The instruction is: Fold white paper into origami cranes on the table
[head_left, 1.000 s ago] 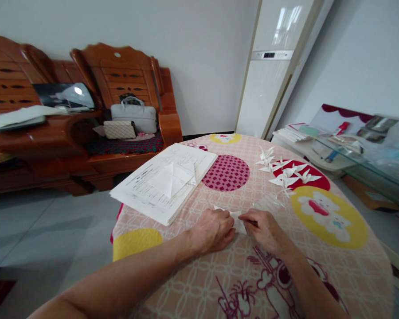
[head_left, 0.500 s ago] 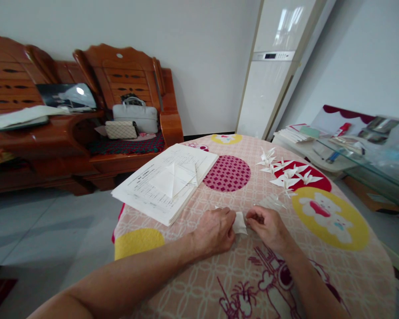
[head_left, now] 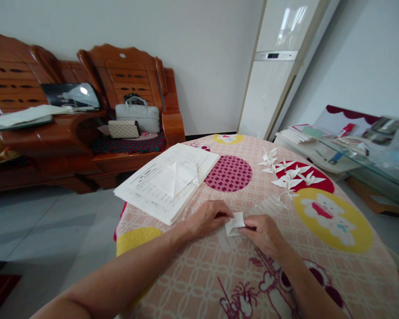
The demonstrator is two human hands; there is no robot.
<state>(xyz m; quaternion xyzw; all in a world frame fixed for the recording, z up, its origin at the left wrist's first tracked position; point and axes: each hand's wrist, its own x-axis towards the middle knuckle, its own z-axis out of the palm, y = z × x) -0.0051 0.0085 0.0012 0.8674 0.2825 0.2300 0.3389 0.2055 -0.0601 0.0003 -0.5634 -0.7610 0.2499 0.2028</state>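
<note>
A small folded piece of white paper point(head_left: 234, 225) lies at the middle of the table, between my two hands. My left hand point(head_left: 211, 218) is closed, its fingertips at the upper left corner of the paper. From the other side, my right hand point(head_left: 265, 232) pinches the paper's right edge between thumb and curled fingers. Beyond, several white paper cranes point(head_left: 289, 173) stand grouped on the tablecloth. A clear plastic wrapper point(head_left: 271, 204) rests just past my right hand.
A stack of printed sheets point(head_left: 142, 188) with folded white paper point(head_left: 174, 179) on top lies at the left of the round table point(head_left: 193, 274). Wooden chairs point(head_left: 129, 71) hold bags behind it. A glass-topped side table point(head_left: 362, 159) with clutter stands at the right.
My left hand has drawn back to the left, uncovering more of the folded paper. My right hand has moved in and now grips its right edge.
</note>
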